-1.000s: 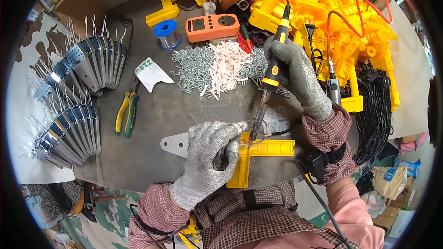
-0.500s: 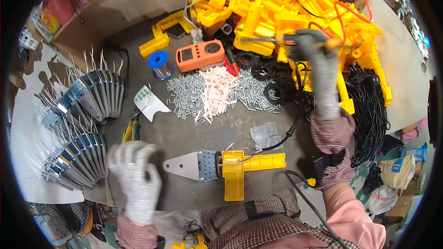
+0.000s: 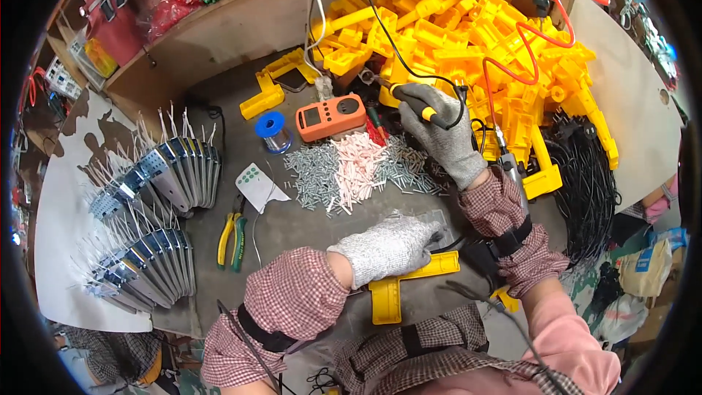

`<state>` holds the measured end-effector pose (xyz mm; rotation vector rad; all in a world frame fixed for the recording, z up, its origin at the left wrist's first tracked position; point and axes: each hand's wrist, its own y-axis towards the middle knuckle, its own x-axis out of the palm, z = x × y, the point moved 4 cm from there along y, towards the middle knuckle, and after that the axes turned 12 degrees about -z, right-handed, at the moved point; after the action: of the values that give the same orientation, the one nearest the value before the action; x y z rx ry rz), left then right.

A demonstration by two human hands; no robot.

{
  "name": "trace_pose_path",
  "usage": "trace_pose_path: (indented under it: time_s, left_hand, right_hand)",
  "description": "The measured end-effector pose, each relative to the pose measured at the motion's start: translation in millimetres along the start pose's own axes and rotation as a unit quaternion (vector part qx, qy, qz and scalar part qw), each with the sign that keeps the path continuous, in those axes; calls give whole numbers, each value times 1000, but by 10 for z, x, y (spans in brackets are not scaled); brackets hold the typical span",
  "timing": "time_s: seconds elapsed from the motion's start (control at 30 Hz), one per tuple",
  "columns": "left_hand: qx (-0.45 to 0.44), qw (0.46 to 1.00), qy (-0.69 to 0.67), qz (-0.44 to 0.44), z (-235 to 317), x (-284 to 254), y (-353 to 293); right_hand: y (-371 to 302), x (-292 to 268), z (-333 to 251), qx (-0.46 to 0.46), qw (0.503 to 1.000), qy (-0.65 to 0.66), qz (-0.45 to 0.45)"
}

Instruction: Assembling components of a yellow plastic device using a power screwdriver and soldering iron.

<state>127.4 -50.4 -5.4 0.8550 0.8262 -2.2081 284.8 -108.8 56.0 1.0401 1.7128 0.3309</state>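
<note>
My right hand (image 3: 442,128) is closed round the black-and-yellow handle of a soldering iron (image 3: 433,115), its cord looping up behind. The iron points left, its tip at a round metal holder (image 3: 367,77). My left hand (image 3: 387,247) reaches right across a yellow plastic housing (image 3: 386,300), fingers closed at the end of a black cable (image 3: 459,243); the exact grip is partly hidden. The hand and sleeve cover the grey metal plate attached to the housing. Beside the left hand lies a clear plastic sheet (image 3: 436,217).
Screws and pale pink sleeves (image 3: 358,175) lie in heaps mid-table, near an orange meter (image 3: 329,117) and solder spool (image 3: 272,133). Pliers (image 3: 232,238) and fanned metal plates (image 3: 157,249) are left. Yellow housings (image 3: 482,36) pile up behind; black cables (image 3: 581,175) hang right.
My left hand has swung right from beside the pliers to the housing and cable. My right hand has moved left with the soldering iron, bringing its tip to the holder. The view has shifted.
</note>
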Motion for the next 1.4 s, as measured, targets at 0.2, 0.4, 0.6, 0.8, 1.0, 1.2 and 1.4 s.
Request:
trace_pose_path:
  time_s: [0.2,0.4,0.6,0.8,1.0,1.2,1.4]
  left_hand:
    - [-26,999,-29,34,151,-185,100]
    - [-14,951,-154,267,54,-319,-571]
    - [44,947,-64,312,118,-1,-623]
    - [-7,940,-16,341,105,236,-679]
    - [-95,932,47,347,30,489,-747]
    - [-110,929,92,342,29,525,-751]
    - [-121,929,91,336,54,543,-742]
  right_hand:
    - [336,507,499,70,981,-135,-118]
    - [161,26,-422,93,953,-117,-265]
    - [-1222,-666,-358,51,866,-30,-496]
    - [-1285,-292,-714,108,864,206,-447]
    - [-1414,-175,-658,177,836,214,-474]
    - [-1317,-202,-577,192,817,264,-475]
    - [-1305,-108,-532,170,841,233,-457]
